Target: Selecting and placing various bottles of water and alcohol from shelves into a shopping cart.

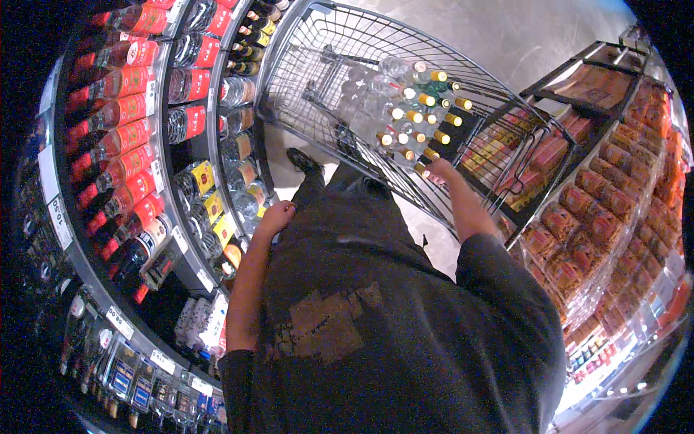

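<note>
A wire shopping cart (311,90) stands ahead of me, with several clear bottles (365,108) crowded together in it. Most of their caps (414,116) are yellow and a few are paler; one green bottle (436,88) is among them. My right hand (442,173) is at the cart's near side, its fingers closed round the neck end of a yellow-capped bottle (421,168); the hand hides part of it. In front of my body, close to the shelf, my left hand (275,218) is closed, and I see nothing in it.
On my left, curved-looking shelves (165,108) hold rows of red-labelled bottles (126,112), yellow-labelled bottles (210,206) and boxed bottles (123,376). On my right are stacked orange-brown packs (578,217) under plastic wrap and a dark rack (578,94). My shoe (300,160) is beside the cart.
</note>
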The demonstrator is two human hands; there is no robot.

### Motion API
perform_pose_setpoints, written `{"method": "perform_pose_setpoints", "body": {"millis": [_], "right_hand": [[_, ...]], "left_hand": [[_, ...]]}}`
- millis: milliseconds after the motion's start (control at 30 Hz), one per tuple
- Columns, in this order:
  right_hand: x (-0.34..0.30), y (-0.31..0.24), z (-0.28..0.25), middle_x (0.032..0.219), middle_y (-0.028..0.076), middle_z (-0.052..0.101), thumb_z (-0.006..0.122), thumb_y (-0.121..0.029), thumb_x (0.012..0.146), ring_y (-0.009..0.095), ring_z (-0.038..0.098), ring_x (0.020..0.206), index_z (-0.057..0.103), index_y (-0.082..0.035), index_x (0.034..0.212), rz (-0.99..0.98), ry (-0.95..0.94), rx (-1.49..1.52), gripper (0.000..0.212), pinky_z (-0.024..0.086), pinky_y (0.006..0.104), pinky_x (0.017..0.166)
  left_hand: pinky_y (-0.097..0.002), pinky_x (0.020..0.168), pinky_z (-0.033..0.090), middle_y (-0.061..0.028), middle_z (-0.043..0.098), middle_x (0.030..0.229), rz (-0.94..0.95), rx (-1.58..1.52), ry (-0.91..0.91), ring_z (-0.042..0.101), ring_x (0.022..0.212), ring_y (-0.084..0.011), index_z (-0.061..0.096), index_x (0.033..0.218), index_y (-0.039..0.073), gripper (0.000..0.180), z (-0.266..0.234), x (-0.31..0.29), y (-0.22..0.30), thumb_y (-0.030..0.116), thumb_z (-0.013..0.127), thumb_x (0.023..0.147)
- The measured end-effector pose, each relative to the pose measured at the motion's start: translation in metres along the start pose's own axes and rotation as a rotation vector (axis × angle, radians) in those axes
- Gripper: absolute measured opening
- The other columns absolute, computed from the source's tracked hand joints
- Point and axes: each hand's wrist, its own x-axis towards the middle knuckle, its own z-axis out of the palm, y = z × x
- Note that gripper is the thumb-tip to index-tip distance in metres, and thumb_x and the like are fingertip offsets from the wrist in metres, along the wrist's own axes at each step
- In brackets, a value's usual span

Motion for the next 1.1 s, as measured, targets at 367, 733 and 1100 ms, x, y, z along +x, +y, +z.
{"method": "perform_pose_setpoints", "body": {"millis": [367,733,1100], "right_hand": [[0.051,0.042,-0.033,0.066,0.005,0.061,0.054,-0.021,0.084,0.018,0.057,0.049,0.06,-0.006,0.077,-0.274,-0.114,0.349,0.018,0.043,0.031,0.041],[0.038,-0.022,-0.08,0.073,0.006,0.061,0.059,-0.019,0.085,0.014,0.061,0.062,0.063,-0.002,0.093,-0.901,0.014,-0.235,0.019,0.048,0.0275,0.049],[0.049,-0.045,-0.071,0.069,0.006,0.06,0.058,-0.029,0.085,0.014,0.06,0.057,0.062,-0.001,0.09,-0.678,0.09,-0.236,0.029,0.048,0.0269,0.049]], "left_hand": [[-0.0406,0.084,0.047,-0.0183,0.064,0.101,0.028,-0.071,-0.007,0.061,0.096,-0.0346,0.063,0.105,0.006,0.035,-0.009,0.0,0.022,0.032,0.05,0.086],[-0.0396,0.084,0.047,-0.0173,0.065,0.102,0.017,-0.07,0.025,0.061,0.096,-0.0338,0.062,0.108,0.006,0.034,0.0,-0.006,0.009,0.031,0.052,0.087],[-0.0396,0.085,0.046,-0.0168,0.065,0.102,-0.094,-0.177,0.007,0.061,0.097,-0.0333,0.062,0.109,0.007,0.035,0.019,-0.012,-0.008,0.031,0.052,0.086]]}}
